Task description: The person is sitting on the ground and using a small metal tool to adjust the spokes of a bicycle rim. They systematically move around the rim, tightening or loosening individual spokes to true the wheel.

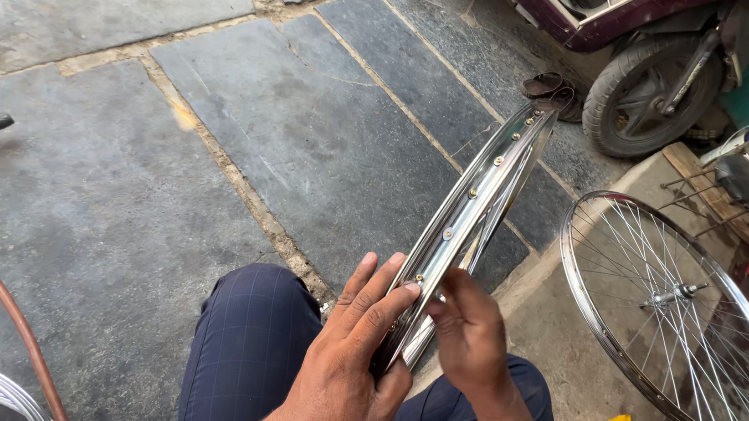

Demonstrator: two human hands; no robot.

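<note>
Rim: a shiny chrome bicycle rim point(475, 213), curved, dotted with spoke nipples, edge-on above the person's knees.
Left hand point(350, 364): fingers wrapped around the rim's near edge.
Right hand point(471, 334): fingertips pinched at the rim's inner side.
Right of rim: spoked wheel point(675, 317) on concrete; scooter tyre point(646, 95) beyond.
Below rim: rough grey stone slabs point(217, 131).

**Rim between the hands, wheel to the right**

The bare chrome wheel rim point(475, 211) stands edge-on above the lap, between the left hand point(352, 346) and right hand point(468, 334). Right of it, the spoked silver wheel point(675, 322) lies on the stone floor point(217, 131); behind, the parked scooter point(645, 63).
</note>
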